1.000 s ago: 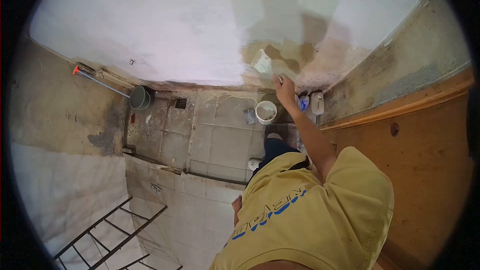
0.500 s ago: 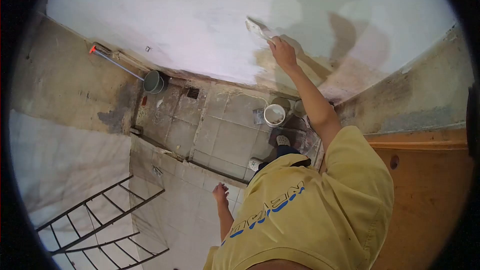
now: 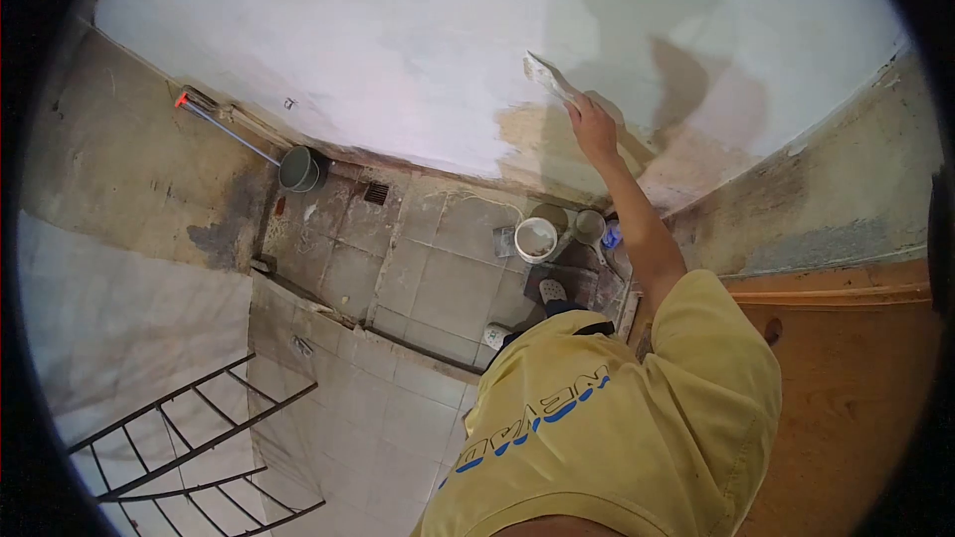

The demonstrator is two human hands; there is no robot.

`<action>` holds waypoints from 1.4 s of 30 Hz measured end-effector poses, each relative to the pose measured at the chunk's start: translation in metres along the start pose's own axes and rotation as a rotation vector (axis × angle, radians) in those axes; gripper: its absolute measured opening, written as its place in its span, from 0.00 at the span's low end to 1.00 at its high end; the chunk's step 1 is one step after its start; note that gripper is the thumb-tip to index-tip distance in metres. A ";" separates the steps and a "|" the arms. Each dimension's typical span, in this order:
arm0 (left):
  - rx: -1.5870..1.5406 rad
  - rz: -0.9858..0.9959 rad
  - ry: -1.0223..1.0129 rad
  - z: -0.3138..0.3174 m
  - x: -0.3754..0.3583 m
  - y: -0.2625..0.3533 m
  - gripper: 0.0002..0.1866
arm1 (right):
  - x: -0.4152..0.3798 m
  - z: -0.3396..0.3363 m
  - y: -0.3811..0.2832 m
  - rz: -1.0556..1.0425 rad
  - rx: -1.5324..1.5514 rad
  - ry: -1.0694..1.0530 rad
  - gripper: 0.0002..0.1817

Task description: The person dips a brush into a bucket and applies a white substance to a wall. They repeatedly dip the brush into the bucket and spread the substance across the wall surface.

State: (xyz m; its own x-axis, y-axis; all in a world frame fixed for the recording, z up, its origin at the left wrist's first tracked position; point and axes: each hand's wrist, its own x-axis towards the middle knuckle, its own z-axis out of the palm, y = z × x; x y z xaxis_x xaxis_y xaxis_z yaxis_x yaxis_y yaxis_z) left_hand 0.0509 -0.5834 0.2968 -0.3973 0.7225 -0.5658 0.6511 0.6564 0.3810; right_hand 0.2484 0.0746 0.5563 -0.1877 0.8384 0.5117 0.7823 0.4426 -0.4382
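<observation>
Before the white wall (image 3: 348, 50), brush (image 3: 547, 76) jutting up-left beyond the right hand (image 3: 595, 129), fingers (image 3: 581, 109) wrapped round its handle (image 3: 567, 93)

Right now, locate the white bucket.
In the head view, the white bucket stands just right of centre on the tiled floor, between the shoes and the white wall.

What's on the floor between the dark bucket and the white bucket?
The head view shows a drain grate nearer the dark bucket, then tiles, then a small grey thing right beside the white bucket.
</observation>
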 end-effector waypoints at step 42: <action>-0.694 0.085 -0.262 -0.127 0.206 0.241 0.17 | -0.271 -0.072 0.083 1.253 0.584 -0.037 0.17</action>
State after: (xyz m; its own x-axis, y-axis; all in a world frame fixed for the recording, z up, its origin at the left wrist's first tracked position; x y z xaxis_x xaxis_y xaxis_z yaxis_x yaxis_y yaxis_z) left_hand 0.0444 -0.2486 0.3648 -0.1399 0.7585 -0.6365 0.0804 0.6494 0.7562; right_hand 0.4074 -0.1388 0.4347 0.4267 0.7752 -0.4659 0.0807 -0.5457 -0.8341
